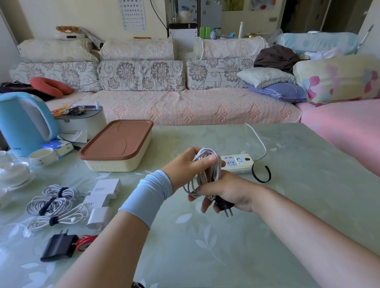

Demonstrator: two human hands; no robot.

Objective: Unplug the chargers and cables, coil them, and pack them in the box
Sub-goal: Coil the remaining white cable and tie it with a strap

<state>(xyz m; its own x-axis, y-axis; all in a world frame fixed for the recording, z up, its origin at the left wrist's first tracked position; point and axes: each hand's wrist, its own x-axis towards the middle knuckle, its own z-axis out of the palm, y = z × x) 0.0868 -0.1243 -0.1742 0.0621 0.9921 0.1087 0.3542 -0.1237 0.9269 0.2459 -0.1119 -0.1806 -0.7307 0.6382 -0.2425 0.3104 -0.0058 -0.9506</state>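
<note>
Floral sofa point(143, 74); green table point(231, 239)

Near edge: the table point(231, 239) gives open passage from the front and the right.
Left side: tied cable bundles point(53, 202), white chargers point(104, 196), a black charger point(59, 247) and a red cable point(87, 241) crowd the surface.
Far left: a kettle point(22, 123) and bowls point(42, 156) block that corner.
Box point(112, 166): its lid point(118, 142) is closed; an open strip of table separates it from the power strip point(239, 163).
Centre: the power strip, its white cord point(260, 141) and a black strap loop point(253, 173) lie just behind the cable coil point(207, 171), which the left hand point(185, 163) and the right hand point(227, 192) hold above the table.
</note>
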